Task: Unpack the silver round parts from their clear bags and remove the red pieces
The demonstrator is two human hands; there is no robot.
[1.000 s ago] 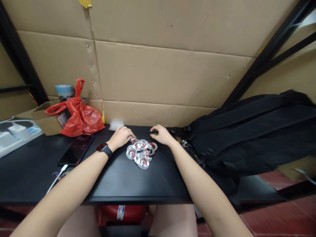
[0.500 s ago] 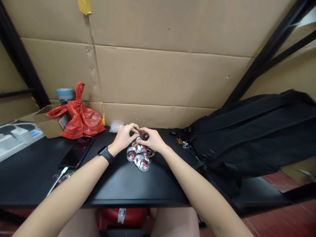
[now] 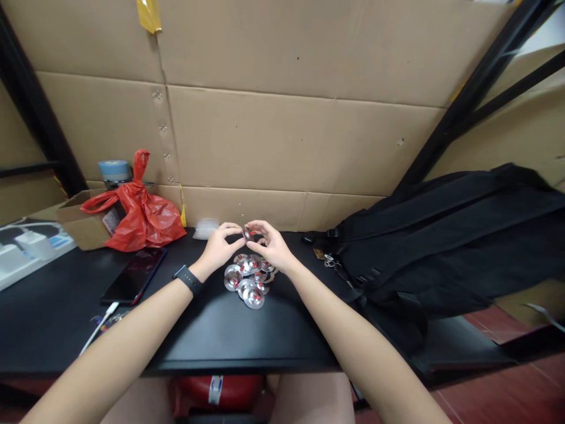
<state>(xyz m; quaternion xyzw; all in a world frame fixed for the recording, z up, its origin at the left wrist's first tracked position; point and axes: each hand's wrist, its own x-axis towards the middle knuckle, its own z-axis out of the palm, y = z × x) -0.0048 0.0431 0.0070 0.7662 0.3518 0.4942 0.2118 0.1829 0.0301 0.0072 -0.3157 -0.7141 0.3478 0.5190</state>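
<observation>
Between my two hands is a small shiny metal disc [image 3: 246, 234] with a red bit on it, shaped like a finger cymbal. My left hand [image 3: 223, 246] pinches its left side between thumb and fingers. On the other side, my right hand [image 3: 270, 247] holds it with thumb and curled fingers. Just below the hands, a loose pile of similar silvery discs [image 3: 253, 296] lies on the black table [image 3: 212, 338]. These have raised round middles and red pieces; several overlap. A dark watch [image 3: 189, 279] is on my left wrist.
At left are a phone [image 3: 135, 275] with a white cable, a red plastic bag [image 3: 143, 218], a cardboard box [image 3: 83, 221] and a white power strip [image 3: 33, 253]. A black backpack [image 3: 450, 235] fills the right side, beside keys [image 3: 330, 261]. Cardboard [image 3: 265, 135] walls the back.
My hands have lifted slightly off the pile, and the disc between them now shows tilted up at the fingertips. More of the pile is visible. The view has shifted a little.
</observation>
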